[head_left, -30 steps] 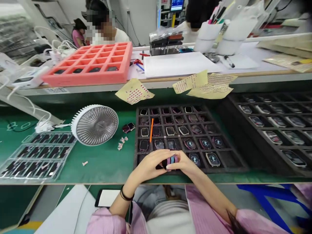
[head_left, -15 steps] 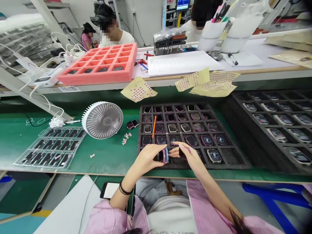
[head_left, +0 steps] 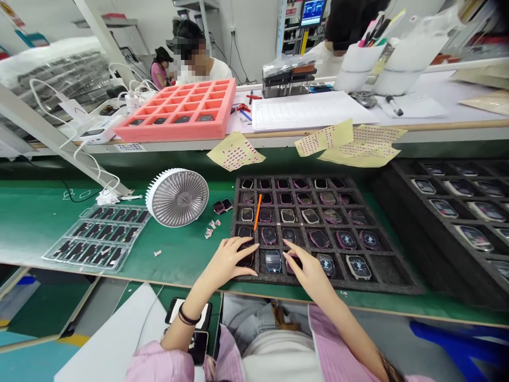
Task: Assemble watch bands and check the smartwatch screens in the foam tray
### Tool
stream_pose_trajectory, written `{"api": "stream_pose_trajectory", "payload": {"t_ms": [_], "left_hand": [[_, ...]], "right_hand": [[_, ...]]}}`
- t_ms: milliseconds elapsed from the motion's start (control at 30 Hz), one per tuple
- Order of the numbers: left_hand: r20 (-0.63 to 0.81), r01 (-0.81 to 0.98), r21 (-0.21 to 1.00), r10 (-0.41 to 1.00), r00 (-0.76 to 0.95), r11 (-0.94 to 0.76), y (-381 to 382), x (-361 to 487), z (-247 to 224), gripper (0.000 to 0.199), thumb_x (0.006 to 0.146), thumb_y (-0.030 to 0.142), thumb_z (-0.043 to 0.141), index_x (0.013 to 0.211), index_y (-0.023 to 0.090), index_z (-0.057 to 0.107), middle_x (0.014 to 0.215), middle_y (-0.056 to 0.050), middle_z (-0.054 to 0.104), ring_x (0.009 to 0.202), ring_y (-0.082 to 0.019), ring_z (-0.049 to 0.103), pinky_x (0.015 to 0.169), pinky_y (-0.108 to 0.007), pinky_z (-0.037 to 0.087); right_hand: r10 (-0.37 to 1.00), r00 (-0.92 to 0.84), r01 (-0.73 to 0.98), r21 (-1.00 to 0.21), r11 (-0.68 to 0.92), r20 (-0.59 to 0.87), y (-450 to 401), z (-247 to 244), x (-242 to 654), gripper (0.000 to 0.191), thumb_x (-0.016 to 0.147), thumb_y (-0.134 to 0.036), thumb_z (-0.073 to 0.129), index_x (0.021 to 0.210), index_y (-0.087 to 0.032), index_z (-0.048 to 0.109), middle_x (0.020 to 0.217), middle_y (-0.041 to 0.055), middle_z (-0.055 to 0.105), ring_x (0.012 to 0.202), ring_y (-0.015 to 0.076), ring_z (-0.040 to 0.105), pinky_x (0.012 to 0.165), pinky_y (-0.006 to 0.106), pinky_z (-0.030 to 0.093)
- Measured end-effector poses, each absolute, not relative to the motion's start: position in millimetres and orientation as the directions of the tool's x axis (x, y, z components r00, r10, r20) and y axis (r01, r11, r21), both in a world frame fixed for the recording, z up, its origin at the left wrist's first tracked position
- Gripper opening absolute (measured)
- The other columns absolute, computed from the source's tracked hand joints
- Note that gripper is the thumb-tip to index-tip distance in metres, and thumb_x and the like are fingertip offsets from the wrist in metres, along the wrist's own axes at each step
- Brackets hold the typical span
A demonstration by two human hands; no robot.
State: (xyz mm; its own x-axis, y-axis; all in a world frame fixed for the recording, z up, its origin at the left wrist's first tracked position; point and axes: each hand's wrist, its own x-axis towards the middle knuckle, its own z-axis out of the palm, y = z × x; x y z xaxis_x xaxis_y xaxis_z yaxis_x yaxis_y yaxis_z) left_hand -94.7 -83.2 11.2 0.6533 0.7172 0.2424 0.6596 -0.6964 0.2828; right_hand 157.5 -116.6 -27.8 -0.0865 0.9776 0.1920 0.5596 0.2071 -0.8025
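- The long green worktop [head_left: 159,249] runs across the view under a raised shelf.
- The charcoal foam tray at far right [head_left: 405,228] holds watches with pale frames.
- The charcoal foam tray with a square grid [head_left: 302,279] lies flat in front of the person, with watches in its compartments.
- The salmon-pink foam tray [head_left: 175,132] sits on the shelf, dark pieces in its nearest row.
- The clear plastic tray of black parts [head_left: 95,237] lies on the worktop's left side.
- The round white fan with a grey grille [head_left: 177,197] stands between the clear tray and the gridded tray.
- The left hand [head_left: 231,260] is spread over the front-left compartment, thumb apart from the fingers, above a dark rectangular watch [head_left: 245,258]; whether it grips that watch cannot be told.
- The right hand [head_left: 310,270] reaches into the front row's third compartment, at a dark watch with a purplish frame [head_left: 293,263] it partly hides; whether it is grasped cannot be told.
- The square watch with a blue frame [head_left: 273,261] lies in the front row's second compartment, between the hands.
- The slim orange stick [head_left: 258,212] rests across the gridded tray.
- Small pale scraps [head_left: 209,232] lie near the fan.
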Motion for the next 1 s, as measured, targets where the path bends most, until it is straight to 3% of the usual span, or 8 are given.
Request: {"api": "stream_pose_trajectory", "payload": {"t_ms": [67,200,300,467,633,800,900,1000], "left_hand": [[0.259,0.682,0.283,0.738,0.623,-0.675,-78,-91,16,0.049,0.086,0.051,0.056,0.126,0.024,0.056,0.131,-0.011,0.056,0.117,-0.026,0.053,0.093,-0.041,0.044],[0.298,0.805,0.287,0.847,0.441,-0.520,-40,-59,30,0.029,0.097,0.037,0.042,0.104,0.018,0.063,0.110,-0.009,0.064,0.102,-0.021,0.058,0.089,-0.036,0.044],[0.207,0.900,0.235,0.924,0.323,-0.367,0,-28,34,0.026,0.094,0.035,0.048,0.099,0.013,0.062,0.105,-0.013,0.062,0.103,-0.026,0.057,0.088,-0.038,0.045],[0.061,0.925,0.300,0.972,0.227,-0.235,41,0,27,0.019,0.086,0.017,0.061,0.099,0.005,0.060,0.107,-0.020,0.061,0.105,-0.029,0.058,0.088,-0.042,0.046],[0.026,0.859,0.457,0.969,0.247,-0.231,44,-13,33,0.016,0.090,0.024,0.058,0.099,0.011,0.060,0.097,-0.006,0.063,0.087,-0.016,0.062,0.078,-0.034,0.053],[0.105,0.713,0.646,0.957,0.270,-0.272,8,-59,51,0.016,0.098,0.021,0.037,0.098,0.014,0.050,0.073,0.001,0.059,0.064,-0.009,0.058,0.065,-0.022,0.047],[0.170,0.543,0.790,0.953,0.252,-0.285,-25,-90,50,0.020,0.098,0.031,0.035,0.098,0.017,0.049,0.070,0.003,0.052,0.057,-0.008,0.050,0.057,-0.020,0.041],[0.147,0.352,0.913,0.971,0.186,-0.206,-51,-112,39,0.023,0.095,0.037,0.043,0.093,0.017,0.053,0.065,0.005,0.042,0.058,-0.009,0.041,0.055,-0.020,0.034]], "right_hand": [[0.962,-0.127,0.606,-0.749,0.268,0.241,-118,-29,156,0.038,0.096,-0.036,0.042,0.126,-0.018,0.057,0.095,0.0086,0.067,0.090,0.0222,0.064,0.085,0.038,0.051],[0.926,-0.191,0.695,-0.622,0.361,0.324,-122,-28,153,0.036,0.096,-0.031,0.042,0.128,-0.020,0.055,0.099,0.0090,0.067,0.094,0.0236,0.060,0.085,0.039,0.049],[0.899,-0.191,0.764,-0.516,0.388,0.394,-126,-22,155,0.034,0.096,-0.029,0.044,0.126,-0.018,0.057,0.097,0.0093,0.065,0.093,0.0245,0.057,0.082,0.040,0.046],[0.859,-0.161,0.792,-0.456,0.406,0.485,-117,-2,147,0.029,0.096,-0.028,0.045,0.117,-0.015,0.060,0.095,0.0099,0.063,0.090,0.0231,0.056,0.081,0.038,0.043],[0.895,-0.324,0.842,-0.337,0.420,0.305,-84,18,103,0.023,0.093,-0.026,0.050,0.103,-0.014,0.066,0.094,0.0115,0.064,0.091,0.0263,0.056,0.078,0.038,0.042],[0.940,-0.328,0.923,-0.182,0.340,0.094,-53,18,66,0.027,0.092,-0.027,0.050,0.099,-0.006,0.066,0.098,0.0207,0.062,0.095,0.0333,0.056,0.077,0.042,0.043],[0.945,-0.322,0.915,-0.236,0.327,0.062,-39,12,63,0.025,0.090,-0.029,0.054,0.095,-0.008,0.067,0.098,0.0207,0.062,0.096,0.0328,0.056,0.079,0.042,0.044],[0.944,-0.328,0.863,-0.392,0.318,0.044,-31,7,65,0.019,0.083,-0.031,0.065,0.087,-0.013,0.065,0.096,0.0168,0.062,0.098,0.0311,0.056,0.082,0.040,0.045]]}}
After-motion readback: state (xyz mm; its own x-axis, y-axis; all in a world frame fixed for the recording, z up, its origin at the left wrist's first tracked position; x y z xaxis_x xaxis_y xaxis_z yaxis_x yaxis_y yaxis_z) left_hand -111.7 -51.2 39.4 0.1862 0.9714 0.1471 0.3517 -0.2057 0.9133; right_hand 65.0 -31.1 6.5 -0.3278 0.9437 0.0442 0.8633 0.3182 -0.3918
